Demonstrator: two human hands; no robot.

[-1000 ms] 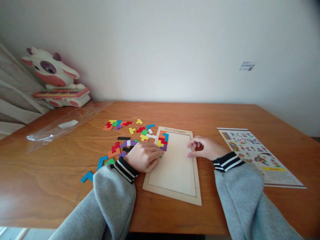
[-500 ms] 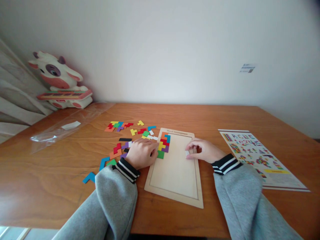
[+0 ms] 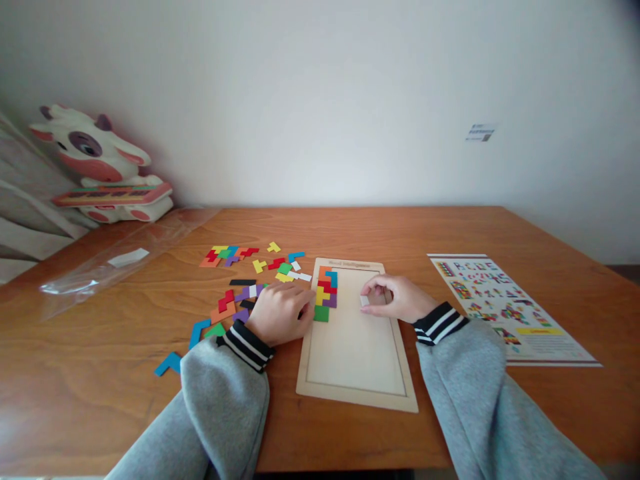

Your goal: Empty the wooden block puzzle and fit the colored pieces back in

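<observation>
Head: right grip (image 3: 400, 299) pinches white piece (image 3: 365, 301), around one o'clock from middle of board (image 3: 355, 353).
Probably light, stiff; better hold by edges. Left grip (image 3: 281, 313) I cannot tell.

Left sleeve (image 3: 227, 380) partly hides green piece (image 3: 215, 330); sheet's text (image 3: 553, 343) illegible.

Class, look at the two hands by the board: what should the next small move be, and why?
Probably, the right hand should bring the white piece left towards the coloured pieces on the board. It is pinched between thumb and fingers, apart from that group along the board's upper left, where the left hand sits alongside.
</observation>
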